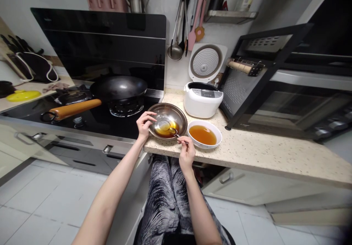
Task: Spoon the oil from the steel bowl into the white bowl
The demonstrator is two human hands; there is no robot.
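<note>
Hands meet over a steel bowl [167,122] at the front edge of a speckled worktop [247,146], seen from the head camera. The left hand [145,123] is closed in a pinch on the bowl's near-left rim, thumb and fingertips gripping the metal and tipping the bowl slightly toward the person. The right hand [187,152], just below and to the right of the bowl, is curled around the handle of a metal spoon [173,131]; the spoon's head reaches up and left from that hand into the bowl, where it sits in a shallow pool of amber liquid gathered at the low side. A small round strainer-like piece [164,124] also lies inside the bowl, between the two hands.

Just beyond the right hand, touching or almost touching the steel bowl, stands a white bowl [205,134] filled well up with the same amber liquid. Farther back from that hand a white rice cooker [202,98] sits with its lid raised; what is in its pot cannot be made out. Beyond the left hand, a dark wok [118,87] with a wooden handle rests on the black hob [90,118]. Right of both hands stands a black oven [297,102].
</note>
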